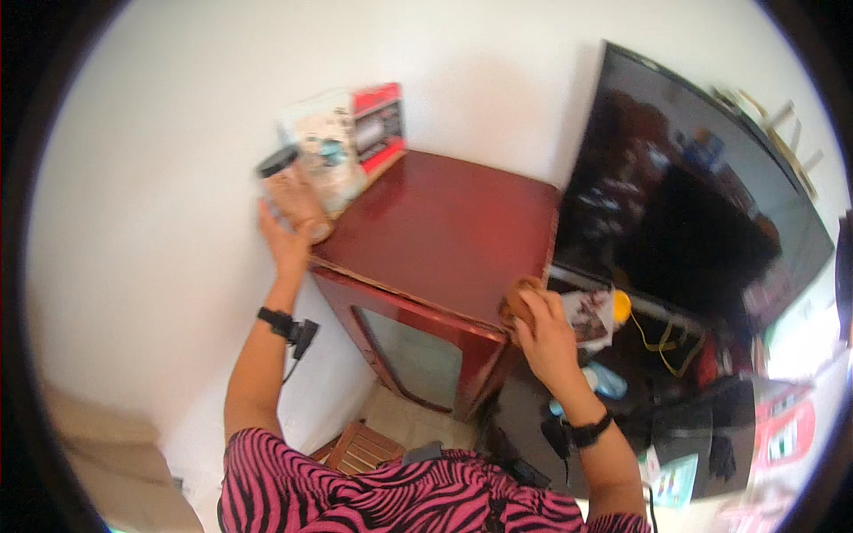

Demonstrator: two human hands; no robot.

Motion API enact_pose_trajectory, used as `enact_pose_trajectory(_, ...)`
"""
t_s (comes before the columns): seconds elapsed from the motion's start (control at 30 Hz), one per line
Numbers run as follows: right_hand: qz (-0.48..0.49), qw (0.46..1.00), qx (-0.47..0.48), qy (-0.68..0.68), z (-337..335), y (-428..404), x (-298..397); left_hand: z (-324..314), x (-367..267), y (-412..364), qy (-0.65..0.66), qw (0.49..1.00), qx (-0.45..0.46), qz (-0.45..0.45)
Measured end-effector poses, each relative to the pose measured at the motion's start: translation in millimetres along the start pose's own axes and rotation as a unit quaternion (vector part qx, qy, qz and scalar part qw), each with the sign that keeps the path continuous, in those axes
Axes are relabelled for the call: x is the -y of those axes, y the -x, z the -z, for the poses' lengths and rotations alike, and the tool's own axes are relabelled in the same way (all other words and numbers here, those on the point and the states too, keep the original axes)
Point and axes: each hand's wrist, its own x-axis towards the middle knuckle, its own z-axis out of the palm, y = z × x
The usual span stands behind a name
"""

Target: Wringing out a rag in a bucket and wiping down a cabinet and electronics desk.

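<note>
My left hand (288, 240) grips a clear jar (293, 193) with a black lid and brownish contents, low on its side. The jar is at the left edge of a dark red wooden cabinet's top (446, 226); whether it rests there, I cannot tell. At the cabinet's front right corner, my right hand (550, 333) is closed around a brown, soft-looking thing, perhaps a cloth (516, 310), pressed to the top. Behind the jar stand a pale printed pack (326, 150) and a red and black box (378, 130), both against the wall.
A large black television (686, 193) stands right of the cabinet. Below it, a dark glossy stand (533, 413) bears a printed packet (590, 316), a yellow round thing (621, 306), a yellow cord (656, 343) and a light blue item (606, 381). A slatted wooden stool (365, 448) is on the floor.
</note>
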Motion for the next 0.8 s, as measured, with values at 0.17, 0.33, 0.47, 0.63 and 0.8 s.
enact_pose_trajectory(0.17,0.018,0.999,-0.012,-0.036,-14.1,-12.0,-4.5,5.3,74.9,-32.5,0.063,0.993,0.088,-0.038)
enact_pose_trajectory(0.33,0.009,0.998,-0.050,-0.045,-20.7,-6.0,-13.6,5.0,49.3,-19.0,-0.070,0.997,0.022,0.000)
enact_pose_trajectory(0.47,-0.007,0.998,-0.014,-0.064,-6.1,9.4,-21.9,9.7,-80.8,43.6,0.121,0.992,0.035,0.005)
enact_pose_trajectory(0.63,0.012,0.992,-0.001,-0.124,43.8,46.1,-35.0,42.6,-200.6,123.3,0.208,0.963,0.140,-0.093)
enact_pose_trajectory(0.8,-0.078,0.989,-0.009,-0.123,132.4,108.6,-58.5,37.9,-225.3,199.8,0.312,0.787,0.430,-0.314)
